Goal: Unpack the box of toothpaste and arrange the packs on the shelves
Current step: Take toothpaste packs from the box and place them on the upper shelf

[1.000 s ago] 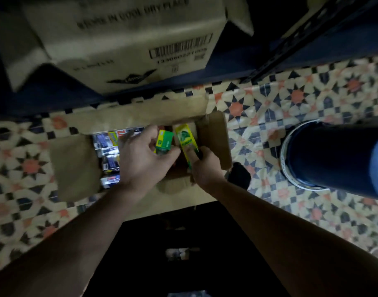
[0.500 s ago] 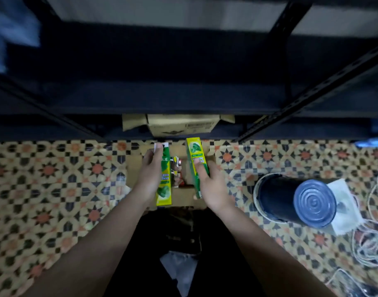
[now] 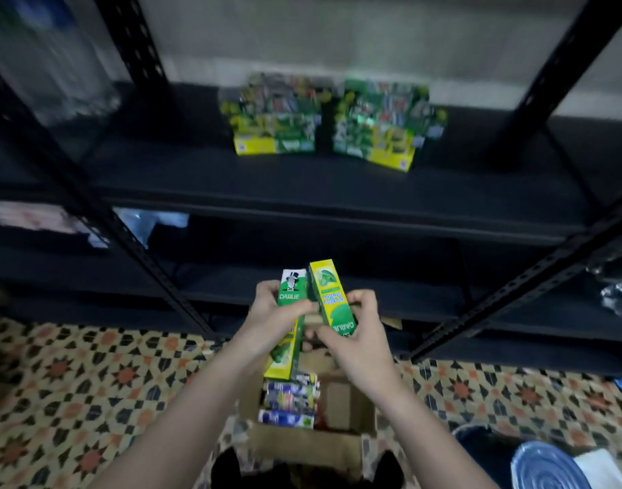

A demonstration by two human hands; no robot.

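Two toothpaste packs are held upright in front of the chest, one in each hand, above the open cardboard box (image 3: 341, 400) on the patterned floor (image 3: 73, 375). The left pack (image 3: 291, 294), with its green DARLIE face turned to the camera, is gripped around the middle by the left hand (image 3: 267, 322), fingers curled across its front and its yellow end hanging down toward the box. The right pack (image 3: 332, 298), yellow and green with its print upside down, is pinched between thumb and curled fingers of the right hand (image 3: 359, 333) and is tilted so that its upper part leans against the left pack; the two touch or very nearly so. The packs are probably brought together like this so that they can be carried up as a pair. More packs (image 3: 290, 400) are seen lying in rows inside the box, directly below the hands, so the unpacking is judged to be unfinished. Two blurred stacks of placed packs (image 3: 323, 121) are set side by side on the dark shelf (image 3: 302, 192) well above and beyond the hands, with bare shelf surface to either side of them. A blue round lid (image 3: 546, 467) is seen at the lower right.
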